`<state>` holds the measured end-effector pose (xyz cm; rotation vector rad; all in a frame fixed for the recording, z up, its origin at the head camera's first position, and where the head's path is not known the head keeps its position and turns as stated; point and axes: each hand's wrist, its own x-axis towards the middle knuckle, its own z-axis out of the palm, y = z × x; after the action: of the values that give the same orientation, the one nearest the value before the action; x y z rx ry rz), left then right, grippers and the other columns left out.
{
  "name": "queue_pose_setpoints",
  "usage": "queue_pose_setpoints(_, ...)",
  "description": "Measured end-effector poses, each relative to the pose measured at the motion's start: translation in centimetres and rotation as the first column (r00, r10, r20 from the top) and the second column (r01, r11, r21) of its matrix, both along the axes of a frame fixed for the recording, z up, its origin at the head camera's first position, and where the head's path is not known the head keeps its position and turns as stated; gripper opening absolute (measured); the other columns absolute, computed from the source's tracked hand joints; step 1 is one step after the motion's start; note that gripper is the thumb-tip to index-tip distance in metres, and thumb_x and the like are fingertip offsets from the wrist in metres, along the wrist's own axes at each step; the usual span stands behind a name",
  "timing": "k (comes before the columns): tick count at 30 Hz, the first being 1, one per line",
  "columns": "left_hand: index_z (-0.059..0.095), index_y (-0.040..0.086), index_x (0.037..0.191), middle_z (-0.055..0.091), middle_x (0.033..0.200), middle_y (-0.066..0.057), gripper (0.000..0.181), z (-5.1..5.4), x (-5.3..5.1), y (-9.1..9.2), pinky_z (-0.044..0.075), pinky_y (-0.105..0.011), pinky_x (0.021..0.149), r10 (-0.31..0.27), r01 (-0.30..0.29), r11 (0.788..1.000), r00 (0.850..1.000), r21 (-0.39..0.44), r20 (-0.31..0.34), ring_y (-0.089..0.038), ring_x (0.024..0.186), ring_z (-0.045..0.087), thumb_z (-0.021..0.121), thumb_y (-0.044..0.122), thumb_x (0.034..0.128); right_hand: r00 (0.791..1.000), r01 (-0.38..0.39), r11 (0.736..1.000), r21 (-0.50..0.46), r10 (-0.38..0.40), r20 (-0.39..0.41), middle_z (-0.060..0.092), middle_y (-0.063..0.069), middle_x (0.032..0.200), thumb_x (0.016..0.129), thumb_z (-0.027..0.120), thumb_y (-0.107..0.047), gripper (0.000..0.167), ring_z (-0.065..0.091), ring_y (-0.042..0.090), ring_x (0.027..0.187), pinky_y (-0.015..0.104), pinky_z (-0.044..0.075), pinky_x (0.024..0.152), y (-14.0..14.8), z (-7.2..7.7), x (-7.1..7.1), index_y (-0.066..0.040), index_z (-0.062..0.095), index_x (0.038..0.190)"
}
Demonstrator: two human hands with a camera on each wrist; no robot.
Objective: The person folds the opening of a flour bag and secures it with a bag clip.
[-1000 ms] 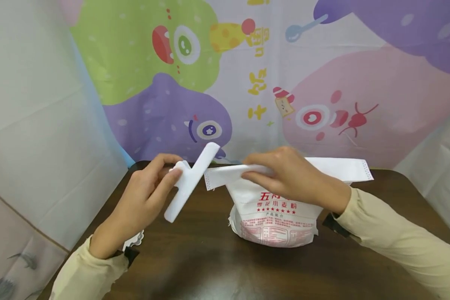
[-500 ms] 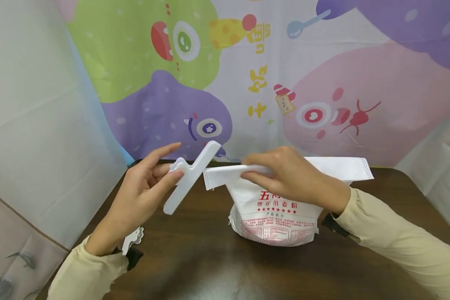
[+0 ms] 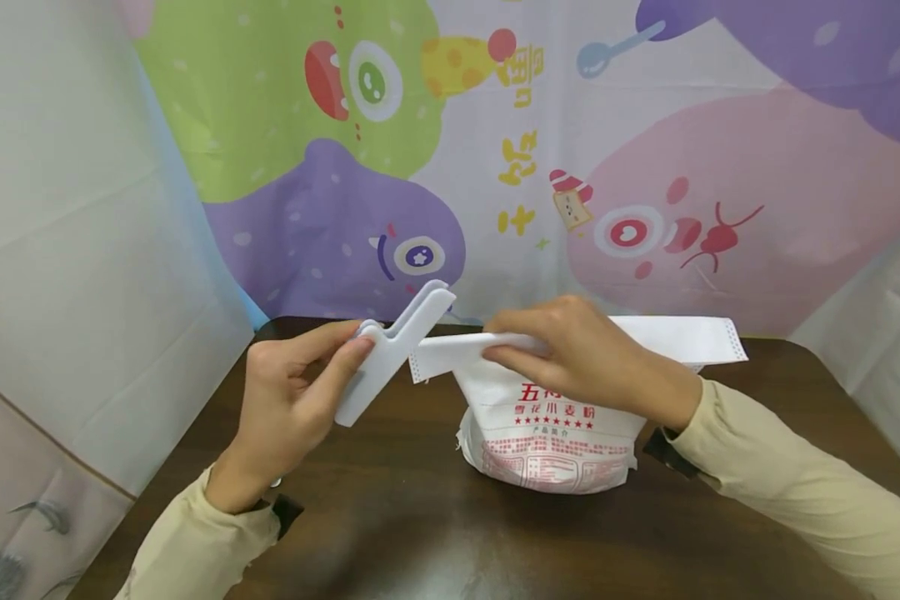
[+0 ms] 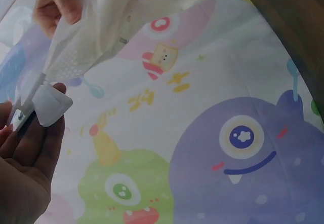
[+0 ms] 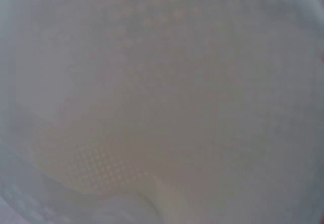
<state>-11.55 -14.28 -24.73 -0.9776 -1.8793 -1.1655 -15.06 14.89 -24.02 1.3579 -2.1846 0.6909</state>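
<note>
In the head view my left hand [image 3: 288, 400] pinches a white bag clip [image 3: 397, 354] by its grip tabs, thumb on the near side. The clip slants up to the right, its two long bars parted. Its upper end lies close to the left corner of the folded bag top; contact is unclear. My right hand [image 3: 570, 350] pinches that fold of a white flour bag [image 3: 555, 462] with red print, which stands on the table. In the left wrist view, the clip [image 4: 53, 105] is beside the bag's corner [image 4: 76, 62]. Blurred white bag material [image 5: 162, 102] fills the right wrist view.
The dark wooden table [image 3: 412, 533] lies beneath. A small white piece [image 3: 275, 482] shows beside my left wrist, mostly hidden. Behind the table hangs a cartoon-printed cloth [image 3: 495, 167], with pale cloth walls at both sides.
The left fingers have closed in on the clip's tabs, and its bars have parted. The clip has turned and moved slightly right towards the bag. My right hand keeps its hold.
</note>
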Motion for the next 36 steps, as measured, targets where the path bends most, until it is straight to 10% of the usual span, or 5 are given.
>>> queue_pose_setpoints(10, 0.077, 0.0, 0.098, 0.074, 0.082, -0.007, 0.011, 0.2, -0.4, 0.6, 0.049, -0.016, 0.056, -0.008, 0.0, 0.993, 0.997, -0.116, -0.074, -0.007, 0.061, 0.061, 0.072, 0.007, 0.0907, 0.972, -0.131, 0.991, -0.032, 0.135, 0.192, 0.072, -0.01, 0.084, 0.086, 0.078, -0.008, 0.017, 0.048, -0.002, 0.057, 0.015, 0.039, 0.05, 0.6, 0.3, -0.3, -0.013, 0.078, 0.102)
queue_pose_setpoints(19, 0.076, 0.002, 0.099, 0.074, 0.084, -0.003, 0.027, 1.6, -0.1, 0.8, 0.047, -0.018, 0.053, -0.013, -0.033, 0.958, 0.987, -0.285, -0.161, -0.005, 0.061, 0.059, 0.062, 0.024, 0.1005, 0.854, -0.128, 0.992, -0.01, 0.115, 0.507, 0.072, -0.009, 0.08, 0.089, 0.077, -0.018, 0.008, 0.055, 0.008, 0.066, 0.023, 0.045, 0.058, 0.7, 1.6, -1.6, -0.021, 0.081, 0.095)
queue_pose_setpoints(28, 0.071, 0.008, 0.097, 0.061, 0.071, 0.008, 0.011, 2.7, 0.0, 2.0, 0.041, -0.015, 0.051, -0.089, 0.036, 0.874, 0.992, -0.485, -0.088, 0.0, 0.057, 0.047, 0.062, 0.014, 0.1, 0.876, -0.118, 0.992, 0.039, 0.085, 0.475, 0.065, -0.009, 0.071, 0.088, 0.078, -0.019, 0.003, 0.051, 0.007, 0.061, 0.023, 0.04, 0.053, 0.6, 1.8, -1.1, -0.02, 0.078, 0.086)
queue_pose_setpoints(36, 0.069, 0.005, 0.102, 0.063, 0.074, 0.006, 0.016, 2.3, -0.2, 2.4, 0.044, -0.018, 0.051, -0.08, 0.01, 0.868, 0.989, -0.497, -0.121, -0.002, 0.058, 0.049, 0.067, 0.02, 0.0973, 0.931, 0.074, 0.995, 0.074, -0.095, 0.352, 0.066, -0.012, 0.071, 0.082, 0.082, -0.016, 0.021, 0.054, 0.005, 0.062, 0.027, 0.042, 0.059, 1.2, 2.2, -0.6, -0.014, 0.063, 0.088)
